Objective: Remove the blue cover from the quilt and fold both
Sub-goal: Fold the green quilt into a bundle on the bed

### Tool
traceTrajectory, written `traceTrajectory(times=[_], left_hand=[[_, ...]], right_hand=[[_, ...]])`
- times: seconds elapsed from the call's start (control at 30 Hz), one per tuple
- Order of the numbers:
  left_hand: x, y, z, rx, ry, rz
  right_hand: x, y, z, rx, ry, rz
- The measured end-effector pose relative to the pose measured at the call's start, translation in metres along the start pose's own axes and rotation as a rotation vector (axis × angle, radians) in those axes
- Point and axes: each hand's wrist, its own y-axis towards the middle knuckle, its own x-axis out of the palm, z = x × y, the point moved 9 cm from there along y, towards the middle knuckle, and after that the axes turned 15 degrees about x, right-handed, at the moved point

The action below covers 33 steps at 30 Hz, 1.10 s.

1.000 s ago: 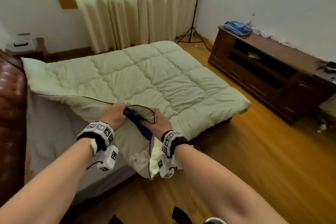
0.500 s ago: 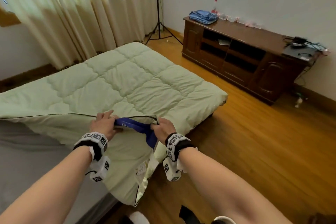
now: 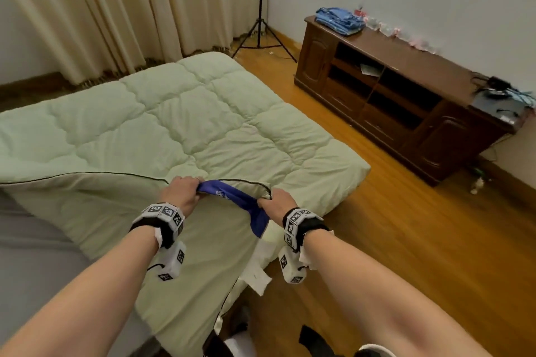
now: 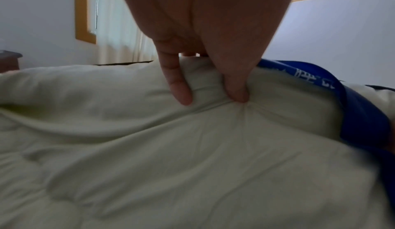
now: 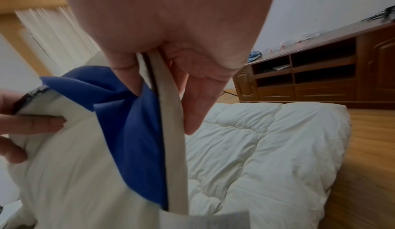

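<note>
Bed (image 3: 34,264): quilt (image 3: 174,124) flat; left hand (image 3: 181,193), right hand (image 3: 277,201) grip blue cover (image 3: 235,197) crosswise.

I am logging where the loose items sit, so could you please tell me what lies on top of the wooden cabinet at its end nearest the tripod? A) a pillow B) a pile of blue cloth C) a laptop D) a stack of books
B: the head view shows a pile of blue cloth on the cabinet top at the end nearest the tripod.
</note>
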Motion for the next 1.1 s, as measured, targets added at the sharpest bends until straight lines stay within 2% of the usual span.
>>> traceTrajectory(times=[0.13,0.23,0.37,0.53,0.63,0.77,0.87,1.1], left_hand=[[0.016,0.006,-0.033,-0.004,-0.092,-0.03],[0.024,0.015,-0.037,0.03,-0.133,-0.042],[0.024,0.035,-0.03,0.034,-0.128,-0.025],[0.014,0.087,-0.01,0.032,-0.116,0.003],[0.004,0.136,0.024,0.068,-0.1,0.037],[-0.011,0.224,0.101,0.154,-0.077,0.06],[-0.021,0.303,0.18,0.237,-0.034,0.064],[-0.016,0.464,0.392,0.405,0.055,0.088]], right_hand=[[0.022,0.024,-0.035,-0.102,-0.034,0.004],[0.036,0.045,-0.052,-0.135,-0.04,-0.033],[0.052,0.074,-0.063,-0.16,-0.293,-0.087],[0.025,0.114,-0.054,-0.187,-0.361,-0.096],[-0.021,0.141,-0.036,-0.188,-0.323,-0.057],[-0.112,0.189,0.004,-0.17,-0.24,0.01],[-0.195,0.228,0.047,-0.153,-0.143,0.054],[-0.385,0.309,0.187,-0.066,0.036,0.137]])
